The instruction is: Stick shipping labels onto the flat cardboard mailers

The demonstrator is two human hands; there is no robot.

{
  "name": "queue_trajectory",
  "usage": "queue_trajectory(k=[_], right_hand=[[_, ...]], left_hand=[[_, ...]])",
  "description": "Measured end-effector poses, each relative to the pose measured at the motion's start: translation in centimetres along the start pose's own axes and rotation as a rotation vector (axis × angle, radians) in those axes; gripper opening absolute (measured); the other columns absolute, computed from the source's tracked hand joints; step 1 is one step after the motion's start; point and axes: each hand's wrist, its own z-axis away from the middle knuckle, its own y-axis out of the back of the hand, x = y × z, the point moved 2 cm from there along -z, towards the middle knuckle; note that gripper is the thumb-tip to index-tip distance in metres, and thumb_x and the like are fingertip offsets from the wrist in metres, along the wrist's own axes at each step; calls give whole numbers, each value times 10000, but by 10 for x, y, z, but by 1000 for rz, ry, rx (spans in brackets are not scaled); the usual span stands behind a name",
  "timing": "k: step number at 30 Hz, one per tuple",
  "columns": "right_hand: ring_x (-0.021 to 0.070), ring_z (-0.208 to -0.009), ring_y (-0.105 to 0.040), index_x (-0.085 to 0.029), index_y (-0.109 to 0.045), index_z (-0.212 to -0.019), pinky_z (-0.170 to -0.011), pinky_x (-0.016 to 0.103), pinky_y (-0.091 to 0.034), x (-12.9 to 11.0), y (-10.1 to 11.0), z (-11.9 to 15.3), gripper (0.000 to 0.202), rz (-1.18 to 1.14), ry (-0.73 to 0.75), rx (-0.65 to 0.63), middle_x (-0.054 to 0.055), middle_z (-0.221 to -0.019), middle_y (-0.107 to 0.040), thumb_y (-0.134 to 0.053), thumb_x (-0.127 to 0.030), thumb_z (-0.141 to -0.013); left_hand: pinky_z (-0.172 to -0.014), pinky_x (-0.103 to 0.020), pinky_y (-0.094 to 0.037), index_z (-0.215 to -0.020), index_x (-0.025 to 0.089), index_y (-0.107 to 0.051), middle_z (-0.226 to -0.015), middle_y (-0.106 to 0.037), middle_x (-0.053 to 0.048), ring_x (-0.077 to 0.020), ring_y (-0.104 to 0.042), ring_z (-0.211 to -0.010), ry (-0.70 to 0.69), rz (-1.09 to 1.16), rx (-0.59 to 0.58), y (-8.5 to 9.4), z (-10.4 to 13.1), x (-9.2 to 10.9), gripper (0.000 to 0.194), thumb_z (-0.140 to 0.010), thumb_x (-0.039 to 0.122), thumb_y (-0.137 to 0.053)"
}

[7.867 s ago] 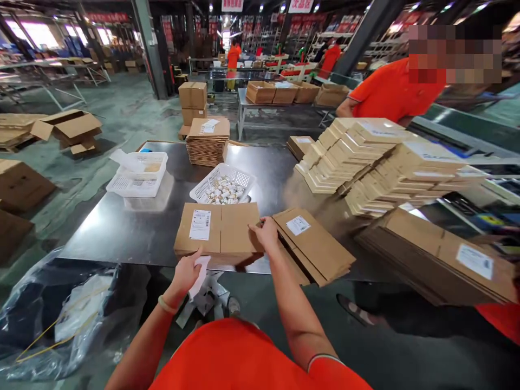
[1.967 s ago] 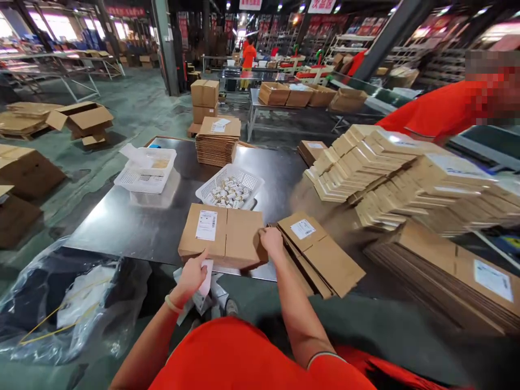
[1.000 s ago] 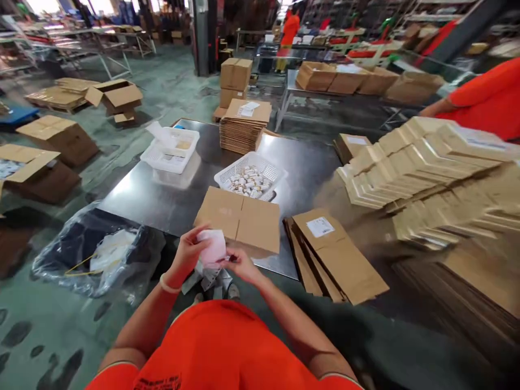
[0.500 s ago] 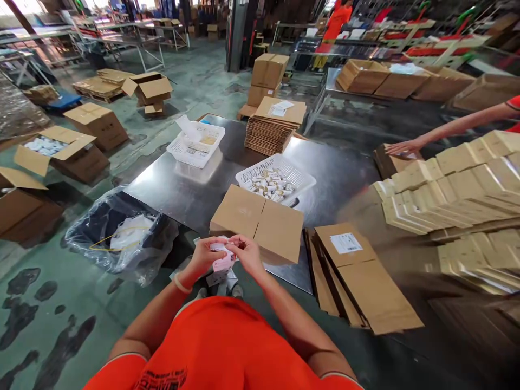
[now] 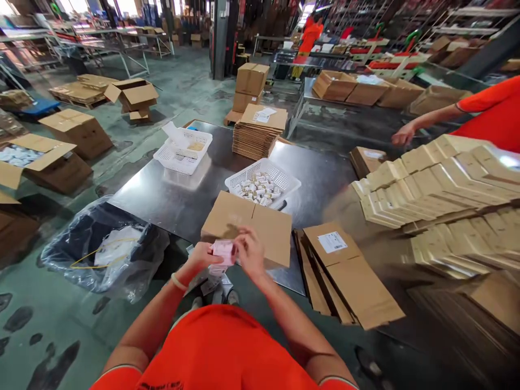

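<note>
My left hand (image 5: 202, 257) is closed around a small pink box (image 5: 223, 249), held just in front of the table's near edge. A darker, apparently hollow end of the box faces right. Close beside that end is my right hand (image 5: 249, 252), its fingers bent and apart; whether the thumb touches the box I cannot tell. Beyond both hands, a closed cardboard carton (image 5: 268, 230) lies on the metal table (image 5: 142, 187). Behind it a white plastic basket (image 5: 290, 184) holds many small white-and-gold pieces (image 5: 260, 188).
Flattened cartons (image 5: 353, 276) overhang the table's right front. Rows of pale boxes (image 5: 439, 184) stand farther right, near a co-worker's hand (image 5: 404, 134). A second white basket (image 5: 182, 162) and stacked cardboard (image 5: 255, 135) sit behind. A plastic-lined bin (image 5: 109, 246) is at left.
My right hand has come away from its pinch, and its fingers are apart. The pink box looks fuller and squarer. The co-worker's hand has lifted off a brown box. The view has shifted right.
</note>
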Motion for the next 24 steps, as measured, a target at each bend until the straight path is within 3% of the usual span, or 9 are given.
queue_trajectory(k=[3,6,9,11,13,16,18,21,24], right_hand=[[284,-1134,-657,-222,-669,-725,-915,391,-554,17,3,-68,112,94,-101,50,132,-1182,-722,-669,-273,-825],[264,-1061,-645,-215,-609,-654,-947,386,-529,38,-5,-130,120,233,-229,41,99,-1070,-705,-656,-209,-764],[264,-1074,-639,-196,-655,-713,-991,394,-512,52,-17,-158,92,471,-322,-47,102,-1110,-704,-644,-191,-804],[306,-1198,-622,-167,-739,-867,-1055,429,-486,55,-21,-158,83,588,-338,-91,152,-1267,-694,-662,-197,-862],[378,-1412,-517,-136,-753,-1205,-1155,496,-417,52,-24,-149,316,642,-325,-74,224,-1549,-552,-693,-202,-902],[421,-1642,-226,-114,-416,-1659,-1289,564,-247,40,-39,-129,762,743,-208,-45,273,-1786,-192,-693,-229,-958],[388,-1680,-155,-57,-278,-1714,-1332,540,-188,32,-60,-116,819,781,-78,-177,278,-1798,-156,-628,-325,-1024],[368,-1688,-168,8,-254,-1708,-1349,519,-193,28,-85,-108,858,766,-6,-463,272,-1790,-188,-508,-511,-1075],[389,-1678,-196,30,-273,-1694,-1342,531,-208,34,-67,-117,855,779,-97,-515,289,-1774,-219,-491,-514,-1071]], left_hand=[[-785,-398,-597,-825,110,-863,-858,-846,-141,-283,-742,-770,109,86,-105,-1,-4,-20,369,-505,278,-936],[-892,-415,-593,-897,119,-864,-988,-854,-165,-295,-759,-878,179,178,-89,-2,-14,-36,497,-468,340,-979],[-890,-438,-586,-932,96,-849,-1003,-843,-174,-294,-752,-862,204,182,-75,2,-22,-51,586,-461,417,-989],[-866,-442,-580,-901,102,-841,-957,-834,-163,-282,-733,-821,224,175,-78,8,-22,-63,617,-422,456,-1002],[-837,-431,-571,-835,117,-829,-879,-819,-139,-266,-708,-783,240,161,-97,16,-15,-76,636,-340,465,-1026],[-761,-378,-544,-773,126,-802,-782,-778,-102,-238,-677,-736,239,148,-166,29,2,-88,684,-229,455,-1054],[-678,-318,-495,-816,134,-794,-754,-751,-76,-195,-637,-685,180,125,-229,35,10,-87,722,-242,484,-1057],[-642,-282,-449,-918,134,-801,-789,-740,-67,-161,-598,-670,43,29,-282,37,11,-72,632,-465,524,-1006],[-794,-340,-533,-956,118,-830,-913,-789,-111,-224,-673,-820,-53,-75,-261,27,0,-48,380,-677,370,-886]])
